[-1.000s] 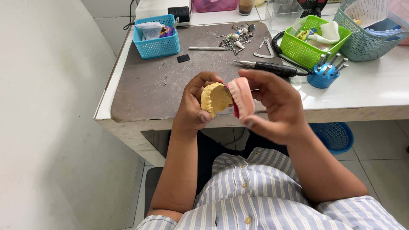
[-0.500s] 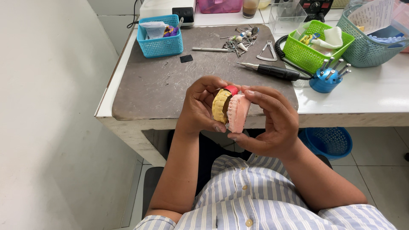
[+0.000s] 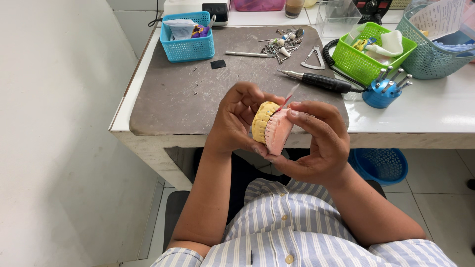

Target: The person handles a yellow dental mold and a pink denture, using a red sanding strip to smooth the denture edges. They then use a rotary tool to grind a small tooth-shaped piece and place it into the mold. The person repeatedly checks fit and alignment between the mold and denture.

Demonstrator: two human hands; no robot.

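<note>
Head view, far left: a blue basket [image 3: 188,37] stands at the rear corner of the grey mat [image 3: 198,94].
Left hand [image 3: 236,121]: fingers curled shut around the yellow dental cast [image 3: 261,120], thumb on top.
Yellow dental cast: held above the table's front edge, pressed face to face against the pink cast [image 3: 278,131].
Red strip [image 3: 287,102]: pokes up between the two casts, possibly marking paper; too thin to tell.
Right hand [image 3: 316,143]: closed on the pink cast, cupping it from below.
Change: the casts, splayed apart a second ago, are now shut together.
Right of the hands: black handpiece [image 3: 324,81], green basket [image 3: 371,52], blue bur stand [image 3: 381,94].
</note>
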